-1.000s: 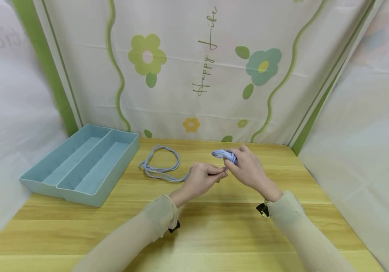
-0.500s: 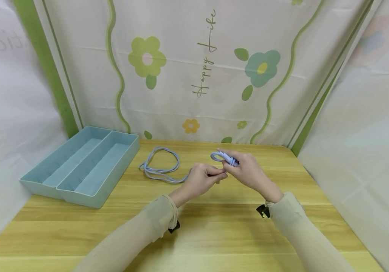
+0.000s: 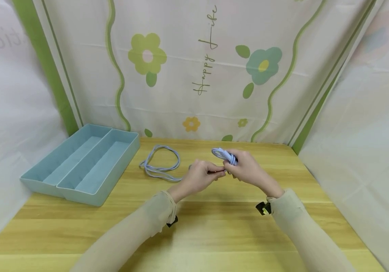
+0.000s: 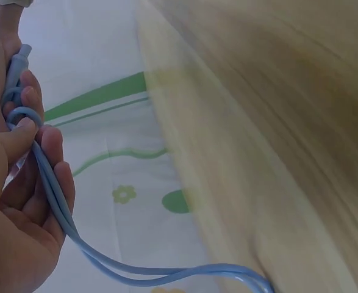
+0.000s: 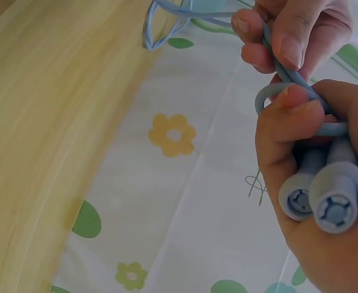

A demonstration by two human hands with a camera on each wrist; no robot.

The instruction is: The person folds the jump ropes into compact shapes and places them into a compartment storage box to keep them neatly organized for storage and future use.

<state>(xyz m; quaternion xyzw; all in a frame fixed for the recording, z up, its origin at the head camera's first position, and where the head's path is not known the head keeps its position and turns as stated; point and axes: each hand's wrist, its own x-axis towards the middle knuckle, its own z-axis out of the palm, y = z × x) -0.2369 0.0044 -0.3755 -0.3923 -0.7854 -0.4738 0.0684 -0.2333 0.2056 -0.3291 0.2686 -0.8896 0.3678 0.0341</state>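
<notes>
The person's right grip (image 3: 247,168) is curled round a blue cord (image 3: 232,160), clasping it together with the cord's two handles (image 5: 334,207), whose slotted ends show side by side in the right wrist view. The person's left grip (image 3: 199,175) pinches a doubled length of the same cord between thumb and fingers, just beside the right one. Between the two, a small loop bends over near the right fingertips. The cord is thus partly up in both hands, above the counter (image 3: 235,241), while the rest lies on the wood in a loose coil (image 3: 160,169) to the left of the hands. Farther left, well apart from the hands, stand two long blue trays (image 3: 117,173), side by side and touching; whether they are joined cannot be told.

The step in hand looks like winding the loose length about the handles, and it seems only part done, since a good deal of cord lies unwound. The next move would seem to call for a steady right hold on the bundle, with the left hand guiding the doubled strand round it, lightly taut, so that the turns sit snug and the coil feeds without snagging
</notes>
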